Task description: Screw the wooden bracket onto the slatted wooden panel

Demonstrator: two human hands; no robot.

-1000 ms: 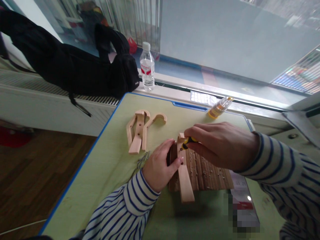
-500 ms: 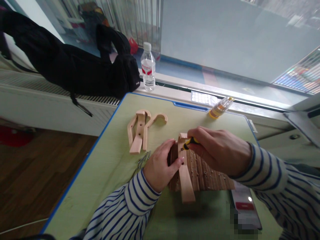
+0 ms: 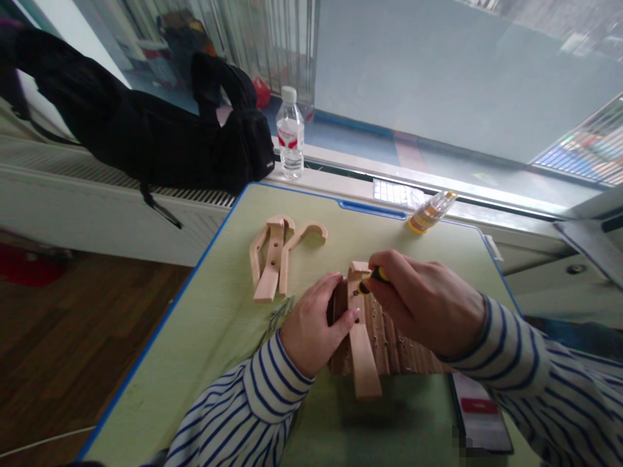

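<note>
A pale wooden hook [image 3: 365,363] lies across a brown, ridged wooden block [image 3: 389,337] dotted with small holes. My left hand [image 3: 311,327] grips the hook and the block's left end, its thumb pressed on the hook beside a hole. Closed around a yellow-and-black screwdriver [image 3: 374,279], my right hand [image 3: 423,301] holds its tip down at the hook's upper hole. Whether a screw sits under the tip is too small to tell. Several matching loose hooks [image 3: 273,263] rest beyond my left hand. Thin metal pieces [image 3: 280,314], likely screws, lie beside that hand.
Near the table's [image 3: 219,292] far right edge, a yellow-capped glue-like bottle [image 3: 431,213] leans. A phone [image 3: 481,415] lies under my right forearm. Behind the table, a water bottle [image 3: 291,139] and a black bag [image 3: 170,143] stand along the window ledge.
My right hand and the screwdriver have turned slightly at the hook's upper hole. The left hand keeps its place; the whole view has shifted a little.
</note>
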